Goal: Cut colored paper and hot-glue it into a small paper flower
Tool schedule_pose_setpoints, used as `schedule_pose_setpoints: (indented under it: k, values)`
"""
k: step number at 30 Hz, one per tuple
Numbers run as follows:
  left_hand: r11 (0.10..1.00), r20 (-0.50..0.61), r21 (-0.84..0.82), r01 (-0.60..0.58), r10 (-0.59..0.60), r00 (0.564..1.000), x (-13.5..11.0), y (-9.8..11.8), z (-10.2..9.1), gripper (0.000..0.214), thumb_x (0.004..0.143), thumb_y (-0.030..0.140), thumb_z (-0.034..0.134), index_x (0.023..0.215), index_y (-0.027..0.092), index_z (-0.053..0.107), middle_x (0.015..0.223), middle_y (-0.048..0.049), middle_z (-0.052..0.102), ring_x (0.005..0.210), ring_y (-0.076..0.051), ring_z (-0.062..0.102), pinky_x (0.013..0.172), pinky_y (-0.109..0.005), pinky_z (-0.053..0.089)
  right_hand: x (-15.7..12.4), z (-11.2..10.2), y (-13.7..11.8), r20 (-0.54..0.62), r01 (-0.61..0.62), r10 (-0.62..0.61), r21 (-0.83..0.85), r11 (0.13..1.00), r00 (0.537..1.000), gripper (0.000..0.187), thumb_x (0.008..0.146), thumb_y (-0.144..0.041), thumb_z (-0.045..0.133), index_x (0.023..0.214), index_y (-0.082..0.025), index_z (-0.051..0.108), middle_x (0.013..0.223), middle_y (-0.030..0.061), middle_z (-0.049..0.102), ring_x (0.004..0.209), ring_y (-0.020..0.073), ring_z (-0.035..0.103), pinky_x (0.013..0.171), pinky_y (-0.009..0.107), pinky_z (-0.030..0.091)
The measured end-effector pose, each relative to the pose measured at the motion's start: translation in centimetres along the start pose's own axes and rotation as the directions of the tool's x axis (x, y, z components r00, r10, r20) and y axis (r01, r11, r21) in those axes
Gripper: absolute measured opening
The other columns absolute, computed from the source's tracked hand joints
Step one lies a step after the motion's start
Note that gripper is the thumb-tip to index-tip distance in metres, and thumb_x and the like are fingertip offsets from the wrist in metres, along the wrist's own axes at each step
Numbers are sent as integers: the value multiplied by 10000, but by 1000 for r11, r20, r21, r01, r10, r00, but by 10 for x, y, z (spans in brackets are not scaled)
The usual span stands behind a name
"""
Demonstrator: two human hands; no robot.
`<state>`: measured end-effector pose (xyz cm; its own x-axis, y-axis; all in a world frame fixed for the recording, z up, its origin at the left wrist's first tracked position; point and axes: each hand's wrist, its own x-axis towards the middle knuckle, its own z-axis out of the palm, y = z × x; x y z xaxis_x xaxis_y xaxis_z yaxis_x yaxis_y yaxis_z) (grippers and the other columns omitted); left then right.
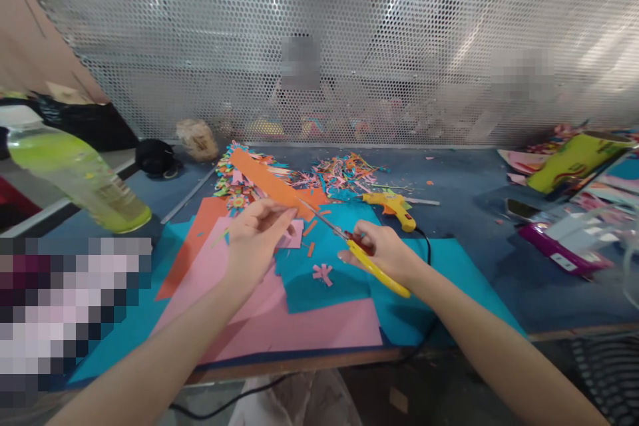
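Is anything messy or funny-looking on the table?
Yes: snipped paper scraps lie strewn in a heap near the mesh wall, beyond the orange strip the left hand holds and the scissors in the right hand.

Paper-craft workshop: shared desk (474, 213) covered in blue felt, coloured paper sheets (319, 326) overlapping at near edge, paper scraps (344, 173) heaped by far edge, yellow glue gun (394, 208) mid-desk, perforated metal screen (349, 46) dividing workstations behind.

scissor grips (360, 249) half-hidden in hands (388, 254)

Paper sheets (319, 329) on blue table (474, 213)
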<state>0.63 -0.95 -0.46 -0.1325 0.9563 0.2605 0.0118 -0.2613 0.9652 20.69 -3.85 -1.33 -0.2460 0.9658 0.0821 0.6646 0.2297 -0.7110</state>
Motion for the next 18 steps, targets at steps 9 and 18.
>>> schedule_pose_setpoints:
  k: [9,18]
  values:
    - [983,-31,-183,-29,24,999,5,-9,1,139,677,308,640,703,185,581,645,21,616,486,-85,548,466,-221,446,0,-1,-1,4,6,-6,10,1000,1000,367,665,-464,591,645,-194,344,478,-82,355,480,62,218,421,202,164]
    - [999,16,-37,22,-22,1000,1,-5,1,162,669,328,650,693,177,595,606,15,627,466,-90,556,447,-208,430,1,1,6,15,35,-34,-63,997,999,314,695,-444,569,706,-200,372,527,-75,361,483,71,271,424,200,212]
